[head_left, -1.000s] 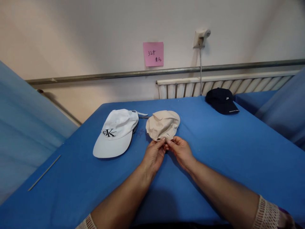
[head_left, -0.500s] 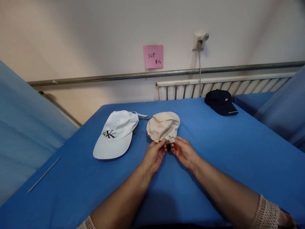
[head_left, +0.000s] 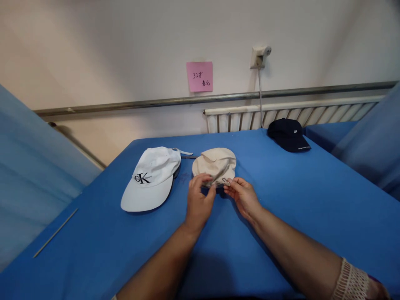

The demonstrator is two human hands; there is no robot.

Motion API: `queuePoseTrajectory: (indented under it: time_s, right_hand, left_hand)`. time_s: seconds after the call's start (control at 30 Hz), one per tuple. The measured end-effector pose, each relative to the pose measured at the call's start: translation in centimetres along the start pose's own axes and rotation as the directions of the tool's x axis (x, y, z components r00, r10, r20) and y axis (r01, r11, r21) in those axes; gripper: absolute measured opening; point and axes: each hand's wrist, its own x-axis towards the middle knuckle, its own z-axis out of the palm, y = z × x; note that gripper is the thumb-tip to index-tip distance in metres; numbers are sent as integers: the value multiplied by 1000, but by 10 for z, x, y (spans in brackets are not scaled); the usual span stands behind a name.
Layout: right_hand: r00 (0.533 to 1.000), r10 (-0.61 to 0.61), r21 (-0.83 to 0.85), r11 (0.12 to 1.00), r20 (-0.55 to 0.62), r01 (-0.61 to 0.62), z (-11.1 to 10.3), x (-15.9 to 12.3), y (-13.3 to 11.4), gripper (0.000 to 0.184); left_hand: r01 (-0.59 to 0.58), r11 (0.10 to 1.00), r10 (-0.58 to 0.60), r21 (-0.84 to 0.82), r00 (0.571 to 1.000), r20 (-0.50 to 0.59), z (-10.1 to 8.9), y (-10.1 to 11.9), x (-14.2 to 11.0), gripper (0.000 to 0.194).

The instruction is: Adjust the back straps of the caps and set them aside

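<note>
A beige cap [head_left: 218, 161] lies in the middle of the blue-covered table, its back strap side towards me. My right hand [head_left: 242, 196] pinches the strap end beside a small metal buckle [head_left: 225, 180] at the cap's near right edge. At the near left edge is my left hand [head_left: 200, 200], thumb and fingers parted around the cap's rim; whether the fingertips touch the fabric is hard to make out. To the left sits a white cap [head_left: 153, 177] with black letters, its brim towards me and its strap sticking out behind.
A dark navy cap [head_left: 289, 134] rests at the table's back right corner. On the left of the blue sheet [head_left: 281, 200] lies a thin stick [head_left: 55, 233]. Behind stand a radiator [head_left: 237, 121], a metal rail [head_left: 150, 103] and a wall with a pink note [head_left: 199, 76]. Blue curtains [head_left: 25, 166] hang at both sides.
My left hand has let go of the strap area and opened, its fingers now higher over the cap's near left edge. My right hand keeps its pinch on the strap.
</note>
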Motion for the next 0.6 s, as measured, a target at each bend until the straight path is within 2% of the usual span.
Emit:
queuePoseTrajectory:
  time_s: [0.1, 0.17, 0.37, 0.53, 0.6]
  right_hand:
    - [1000, 7, -14, 1000, 23, -7, 0, -2, 0, 28]
    - [999, 18, -4, 1000, 37, -18, 0, -3, 0, 27]
    - [991, 64, 36, 997, 121, -68, 0, -3, 0, 28]
    - [995, 35, -7, 999, 91, -35, 1, -2, 0, 26]
    - [994, -15, -99, 995, 109, 26, 1, -1, 1, 26]
  left_hand:
    - [-139, 974, 94, 180, 967, 236, 2, -4, -2, 22]
    - [-214, 938, 126, 272, 943, 308, 3, -10, -2, 23]
    - [-305, 852, 163, 426, 927, 338, 2, -20, 1, 18]
    - [-441, 733, 241, 518, 880, 409, 1, -18, -1, 41]
    - [-467, 681, 261, 564, 875, 409, 1, -18, 0, 39]
